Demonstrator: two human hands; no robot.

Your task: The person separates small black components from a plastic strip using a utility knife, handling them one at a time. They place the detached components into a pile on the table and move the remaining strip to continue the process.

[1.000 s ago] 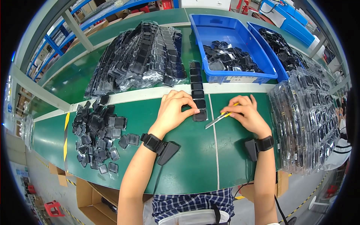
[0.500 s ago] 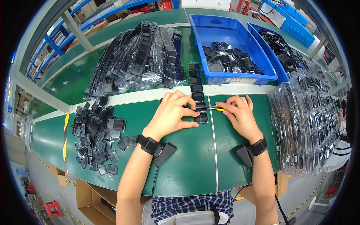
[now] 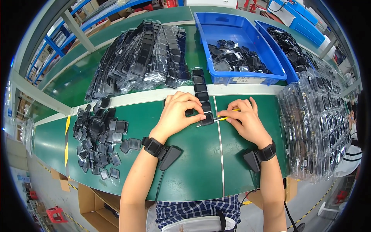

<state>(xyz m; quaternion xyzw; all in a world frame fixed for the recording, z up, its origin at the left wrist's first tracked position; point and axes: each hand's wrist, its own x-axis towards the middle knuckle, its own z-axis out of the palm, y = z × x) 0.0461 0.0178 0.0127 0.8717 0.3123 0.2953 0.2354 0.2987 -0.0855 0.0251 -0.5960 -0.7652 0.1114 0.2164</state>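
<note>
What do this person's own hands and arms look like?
The left hand and right hand are gloveless; no sleeves show on the forearms. Black wrist straps each carry a black, angular device; a thin dark cable runs from the left device.

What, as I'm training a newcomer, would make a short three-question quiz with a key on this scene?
1. Which hand holds the yellow-handled knife?
2. True or false: the heap of loose black squares lies to the right of the strip of black squares.
3. The two plastic trays are: A) red; B) white; C) blue.

Key: 1. The right hand. 2. False: it lies to the left. 3. C.
</note>
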